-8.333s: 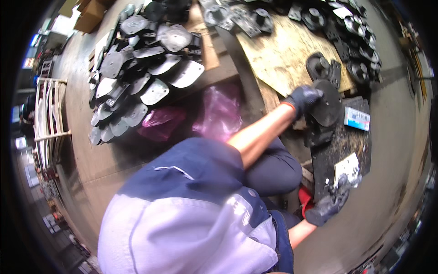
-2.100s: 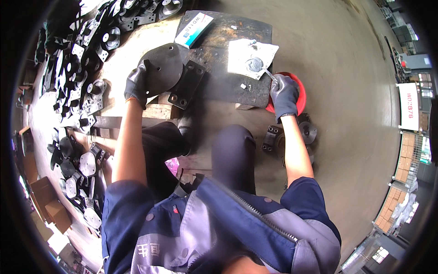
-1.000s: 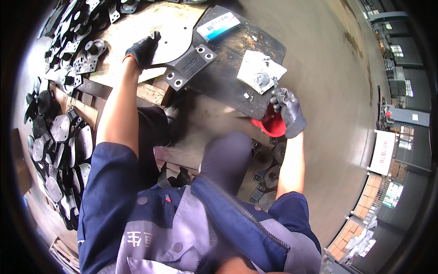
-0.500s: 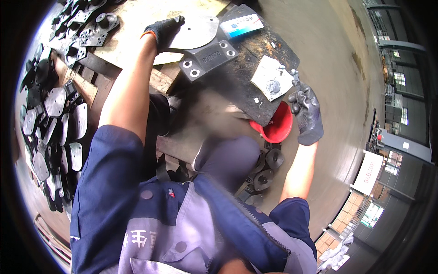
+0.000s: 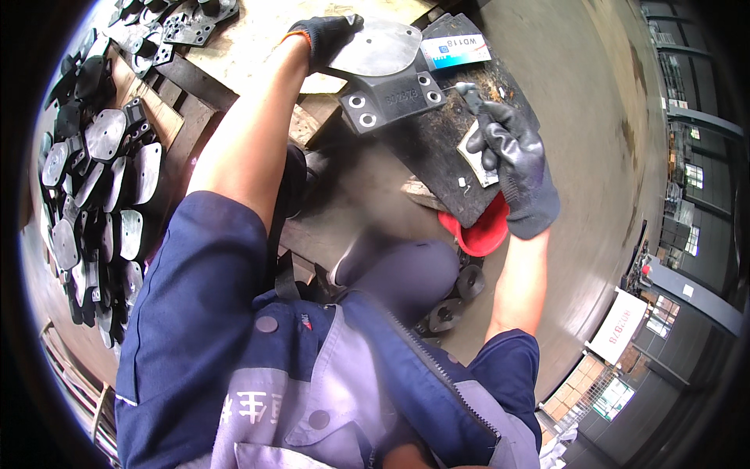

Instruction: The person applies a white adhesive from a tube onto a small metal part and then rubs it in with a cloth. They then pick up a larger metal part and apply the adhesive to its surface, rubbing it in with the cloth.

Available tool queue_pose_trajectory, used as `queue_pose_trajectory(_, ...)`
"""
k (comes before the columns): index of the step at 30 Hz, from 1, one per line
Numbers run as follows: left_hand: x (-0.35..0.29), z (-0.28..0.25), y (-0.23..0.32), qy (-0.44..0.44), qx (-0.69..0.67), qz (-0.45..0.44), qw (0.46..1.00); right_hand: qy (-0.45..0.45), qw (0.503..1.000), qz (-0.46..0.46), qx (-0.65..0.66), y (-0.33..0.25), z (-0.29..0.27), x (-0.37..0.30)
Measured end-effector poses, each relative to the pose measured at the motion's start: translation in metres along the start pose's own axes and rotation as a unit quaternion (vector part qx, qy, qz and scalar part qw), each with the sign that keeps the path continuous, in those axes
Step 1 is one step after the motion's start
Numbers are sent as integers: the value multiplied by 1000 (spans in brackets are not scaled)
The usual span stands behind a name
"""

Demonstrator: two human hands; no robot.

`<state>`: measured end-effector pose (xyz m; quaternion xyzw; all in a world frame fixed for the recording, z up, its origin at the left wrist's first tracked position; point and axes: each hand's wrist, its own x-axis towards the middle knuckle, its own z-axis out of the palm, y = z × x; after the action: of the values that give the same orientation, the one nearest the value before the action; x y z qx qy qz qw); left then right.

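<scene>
My left hand (image 5: 332,37), in a dark glove with an orange cuff edge, grips the rounded plate of a metal bracket (image 5: 379,53). The bracket's dark block has several pale-rimmed bolt holes and faces me. Close to the block's right side is my right hand (image 5: 512,152), in a grey-black coated glove, its fingers pinched together. Something small with grey paste sits at its fingertips, too small to name. Beneath this hand lies a white card (image 5: 478,160) that carried grey paste, now mostly hidden. It rests on a dark worn board (image 5: 437,148).
A white-and-blue packet (image 5: 455,51) lies at the board's far end. A red bucket (image 5: 480,230) stands below the board's near edge. Many similar brackets (image 5: 105,137) are piled at the left, by a wooden pallet (image 5: 168,117). More parts (image 5: 447,313) lie near my knee.
My right hand has moved from the card's right side up and left toward the bracket, and now covers much of the card. My left hand still holds the bracket.
</scene>
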<state>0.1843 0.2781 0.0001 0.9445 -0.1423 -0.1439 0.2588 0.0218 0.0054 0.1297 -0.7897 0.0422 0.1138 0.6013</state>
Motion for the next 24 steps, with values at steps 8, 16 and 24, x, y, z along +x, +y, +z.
queue_pose_trajectory(8,8,4,-6,-11,6,-4,1000,-88,991,-64,-79,20,15,32)
queue_pose_trajectory(16,28,30,-54,72,192,157,966,-71,856,-324,-397,23,25,52)
queue_pose_trajectory(24,47,30,-45,-43,385,295,873,-39,741,-405,-533,34,22,56)
